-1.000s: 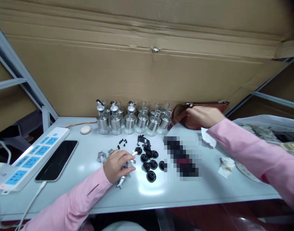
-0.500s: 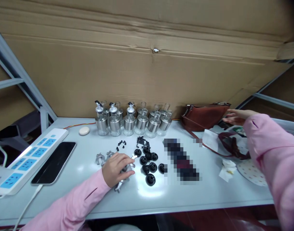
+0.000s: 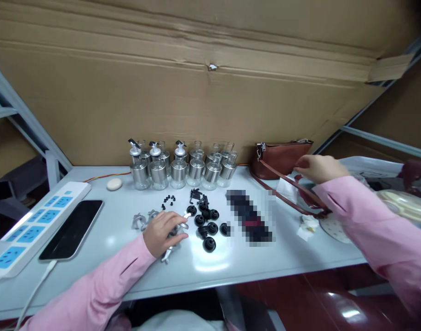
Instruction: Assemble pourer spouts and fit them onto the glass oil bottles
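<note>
Palm down, my left hand (image 3: pixel 164 233) lies over a group of silver pourer tops (image 3: pixel 139 221) on the table. Its fingers are loosely extended and the thumb stands apart, with silver pieces showing between and under them. Beside it are several round black stoppers (image 3: pixel 209 244), small black caps (image 3: pixel 167 199) and thin black parts (image 3: pixel 196 196). At the right, my right hand (image 3: pixel 321 168) is closed in a pinch by the right end of a brown handbag (image 3: pixel 282 156). Whatever its fingertips hold is hidden. A brown strap (image 3: pixel 279 174) runs below that hand.
Glass bottles with metal bands (image 3: pixel 179 174) stand in rows at the back, three with pourers on. A power strip (image 3: pixel 41 225), a phone (image 3: pixel 72 230) and a white oval object (image 3: pixel 114 184) lie left. A crumpled tissue (image 3: pixel 307 227) lies right. Cardboard (image 3: pixel 162 92) walls the back.
The view has shifted right. My right hand has curled its fingers, and the handbag is turned slightly, its strap raised and its left clasp showing. My left hand stays over the silver pourer tops.
</note>
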### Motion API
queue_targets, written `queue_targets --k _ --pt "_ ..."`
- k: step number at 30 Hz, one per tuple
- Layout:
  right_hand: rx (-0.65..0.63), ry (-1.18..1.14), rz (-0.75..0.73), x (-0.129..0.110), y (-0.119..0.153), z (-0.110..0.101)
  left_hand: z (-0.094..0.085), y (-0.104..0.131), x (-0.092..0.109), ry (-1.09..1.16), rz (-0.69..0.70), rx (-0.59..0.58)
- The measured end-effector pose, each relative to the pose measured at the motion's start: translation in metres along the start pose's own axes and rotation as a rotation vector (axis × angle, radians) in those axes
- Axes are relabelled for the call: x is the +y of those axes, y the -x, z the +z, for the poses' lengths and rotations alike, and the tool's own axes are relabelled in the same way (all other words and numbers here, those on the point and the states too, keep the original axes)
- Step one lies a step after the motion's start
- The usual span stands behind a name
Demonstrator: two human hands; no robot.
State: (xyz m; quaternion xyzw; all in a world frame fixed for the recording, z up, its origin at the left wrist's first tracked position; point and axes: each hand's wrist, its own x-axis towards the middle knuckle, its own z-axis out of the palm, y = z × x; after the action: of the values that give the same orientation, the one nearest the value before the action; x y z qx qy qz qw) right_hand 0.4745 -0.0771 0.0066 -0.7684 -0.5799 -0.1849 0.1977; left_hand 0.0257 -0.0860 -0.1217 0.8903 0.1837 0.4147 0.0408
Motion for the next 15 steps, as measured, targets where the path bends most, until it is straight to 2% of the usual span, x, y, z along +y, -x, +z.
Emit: queue_targets --k 3,8,9,11,15 --pt "-0.054 -0.089 -0.141 -0.034 0.031 0.008 0.002 0.000 -0.001 0.011 -0.004 0.028" --pt "-0.094 -0.374 -0.479 -0.135 0.089 0.023 0.002 -0.002 -0.001 0.031 -0.037 0.192" --pt "-0.064 -0.535 -0.602 -0.155 0.099 0.027 0.002 -0.002 0.000 0.025 -0.036 0.218" --pt "0.025 -0.707 -0.726 -0.186 0.112 0.035 0.002 -0.003 0.001 0.008 -0.026 0.251" --pt "0.052 -0.779 -0.787 -0.218 0.118 0.053 0.000 -0.004 0.001 -0.043 0.007 0.256"
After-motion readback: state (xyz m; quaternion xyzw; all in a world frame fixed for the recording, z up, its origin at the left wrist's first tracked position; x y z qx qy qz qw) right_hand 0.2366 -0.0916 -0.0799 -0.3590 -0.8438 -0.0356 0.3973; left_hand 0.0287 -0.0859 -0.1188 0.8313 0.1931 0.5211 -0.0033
